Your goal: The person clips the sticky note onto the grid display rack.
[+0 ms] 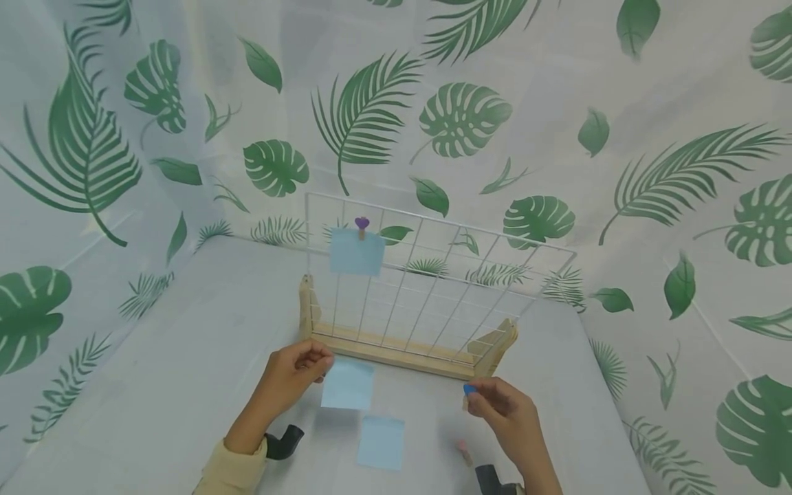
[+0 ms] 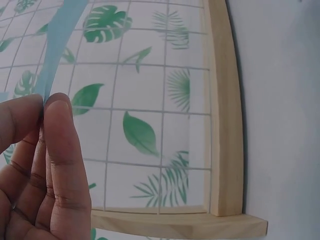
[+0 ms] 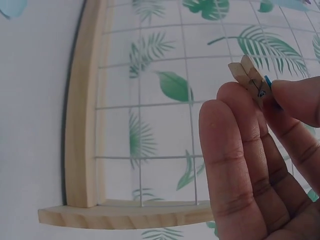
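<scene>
My left hand [image 1: 295, 377] pinches a light blue paper sheet [image 1: 348, 385] by its upper left corner, in front of the grid stand's wooden base. In the left wrist view the sheet [image 2: 59, 42] appears nearly edge-on between thumb and finger. On the right, my right hand [image 1: 504, 412] holds a small wooden clothespin [image 3: 251, 80] with a blue piece on it, between thumb and fingers. The white wire grid [image 1: 427, 282] stands upright behind both hands. Near its top left hangs another blue sheet [image 1: 355, 253], held by a clothespin with a purple heart [image 1: 361, 224].
A further blue sheet [image 1: 380, 443] lies on the white table [image 1: 247, 302] between the arms. Close to my right wrist lies a clothespin with a pink top [image 1: 464, 452]. Leaf-patterned sheeting [image 1: 383, 89] encloses the back and sides. Black wrist mounts [image 1: 284, 442] sit at both wrists.
</scene>
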`<action>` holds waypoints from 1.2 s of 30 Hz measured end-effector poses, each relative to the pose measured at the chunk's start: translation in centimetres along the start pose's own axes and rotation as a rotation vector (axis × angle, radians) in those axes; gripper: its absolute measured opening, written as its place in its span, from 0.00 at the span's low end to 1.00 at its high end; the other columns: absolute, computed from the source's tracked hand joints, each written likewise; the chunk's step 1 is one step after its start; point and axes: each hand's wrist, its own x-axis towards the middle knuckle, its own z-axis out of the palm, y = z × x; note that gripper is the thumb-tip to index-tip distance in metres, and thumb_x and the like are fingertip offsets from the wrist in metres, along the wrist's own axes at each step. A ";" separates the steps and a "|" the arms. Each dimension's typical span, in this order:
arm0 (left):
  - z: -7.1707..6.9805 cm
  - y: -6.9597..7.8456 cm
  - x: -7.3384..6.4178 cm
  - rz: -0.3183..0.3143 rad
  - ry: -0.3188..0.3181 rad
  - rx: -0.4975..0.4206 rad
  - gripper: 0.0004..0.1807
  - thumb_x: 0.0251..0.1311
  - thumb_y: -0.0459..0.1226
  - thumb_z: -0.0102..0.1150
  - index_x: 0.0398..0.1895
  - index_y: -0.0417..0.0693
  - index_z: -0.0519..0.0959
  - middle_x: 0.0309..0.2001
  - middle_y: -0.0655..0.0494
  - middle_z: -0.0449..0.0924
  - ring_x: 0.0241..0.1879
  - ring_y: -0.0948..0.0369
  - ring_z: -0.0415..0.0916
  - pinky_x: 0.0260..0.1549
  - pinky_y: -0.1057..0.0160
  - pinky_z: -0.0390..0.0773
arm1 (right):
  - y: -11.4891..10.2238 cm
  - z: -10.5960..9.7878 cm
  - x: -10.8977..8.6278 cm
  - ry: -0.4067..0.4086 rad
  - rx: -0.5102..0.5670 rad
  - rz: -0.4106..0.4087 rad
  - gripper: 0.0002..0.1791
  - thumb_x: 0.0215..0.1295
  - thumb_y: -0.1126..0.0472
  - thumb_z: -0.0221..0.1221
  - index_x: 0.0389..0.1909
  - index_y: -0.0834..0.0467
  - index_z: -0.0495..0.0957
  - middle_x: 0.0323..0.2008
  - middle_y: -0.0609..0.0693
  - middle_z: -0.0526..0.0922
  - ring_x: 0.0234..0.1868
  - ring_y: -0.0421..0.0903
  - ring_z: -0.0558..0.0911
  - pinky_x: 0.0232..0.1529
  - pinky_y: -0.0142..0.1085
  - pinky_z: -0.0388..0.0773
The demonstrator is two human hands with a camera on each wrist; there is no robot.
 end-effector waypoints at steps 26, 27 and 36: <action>1.0 1.2 1.1 0.077 -0.054 -0.041 0.05 0.74 0.33 0.67 0.46 0.39 0.86 0.36 0.52 0.87 0.34 0.61 0.84 0.37 0.66 0.89 | -1.5 -0.1 1.3 -0.001 -0.008 0.009 0.09 0.69 0.74 0.67 0.48 0.69 0.86 0.42 0.59 0.90 0.39 0.34 0.88 0.43 0.28 0.87; 1.0 1.2 1.1 0.079 -0.060 -0.042 0.05 0.74 0.33 0.67 0.46 0.38 0.86 0.36 0.52 0.87 0.34 0.61 0.84 0.37 0.66 0.89 | -1.6 -0.2 1.4 -0.002 -0.007 0.016 0.09 0.69 0.74 0.67 0.48 0.69 0.86 0.42 0.59 0.90 0.38 0.34 0.88 0.43 0.28 0.87; 1.4 1.4 1.2 0.086 -0.072 -0.051 0.06 0.74 0.33 0.67 0.46 0.37 0.86 0.37 0.51 0.87 0.34 0.61 0.84 0.37 0.66 0.89 | -2.4 -0.3 1.5 -0.004 -0.008 0.022 0.09 0.69 0.73 0.68 0.49 0.69 0.86 0.42 0.56 0.90 0.39 0.34 0.87 0.42 0.28 0.87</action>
